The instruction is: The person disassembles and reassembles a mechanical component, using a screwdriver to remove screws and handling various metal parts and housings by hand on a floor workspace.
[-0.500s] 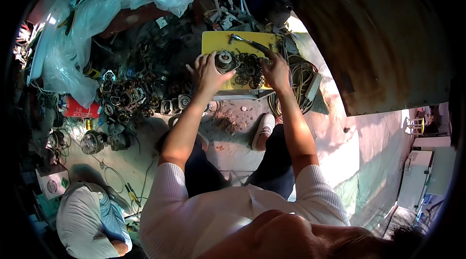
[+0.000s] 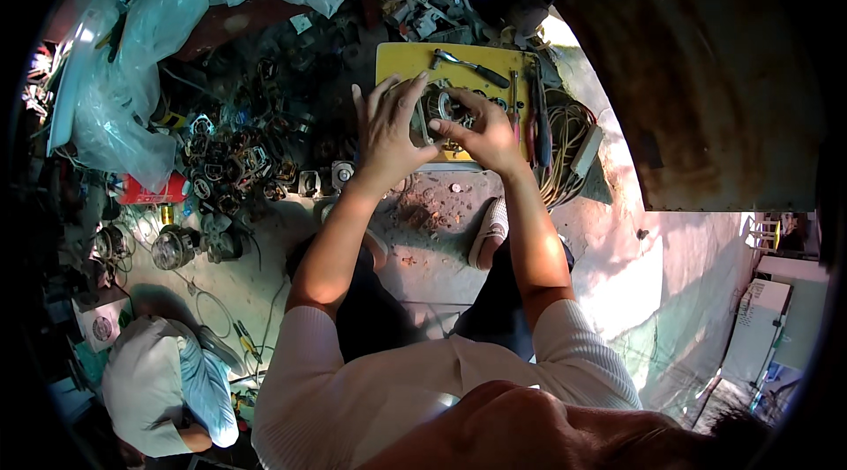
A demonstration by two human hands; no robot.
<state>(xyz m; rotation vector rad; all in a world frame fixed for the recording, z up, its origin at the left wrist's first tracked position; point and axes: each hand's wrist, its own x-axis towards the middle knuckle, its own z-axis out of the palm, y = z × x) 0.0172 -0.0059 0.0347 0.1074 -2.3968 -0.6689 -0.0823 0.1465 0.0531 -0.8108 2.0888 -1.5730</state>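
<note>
Dull silver on near-black: squat, rounded metal part (image 2: 437,106) over the yellow board (image 2: 397,57), between the two hands, with a light ring showing against darker metal. Ring seen at a slant; cannot tell its exact facing or the long axis, with fingers covering much of the body. Left hand (image 2: 390,130) half open at the left side, fingers long and spread; right hand (image 2: 492,142) bent at the right side, thumb and fingers parted. Cannot tell about a firm grip by either. Off to the left, a heap of dark metal parts (image 2: 234,157), many hollow and ring-like. To the right, tan cable (image 2: 558,161) in loose, smooth loops. Along the board's right edge, slim tools (image 2: 544,130) with red and dark handles, lengthwise near to far. Farther, a ratchet wrench (image 2: 472,67), shiny head to the left, dark handle slanting nearer toward the right. Far left, crumpled, translucent plastic sheeting (image 2: 141,108).
</note>
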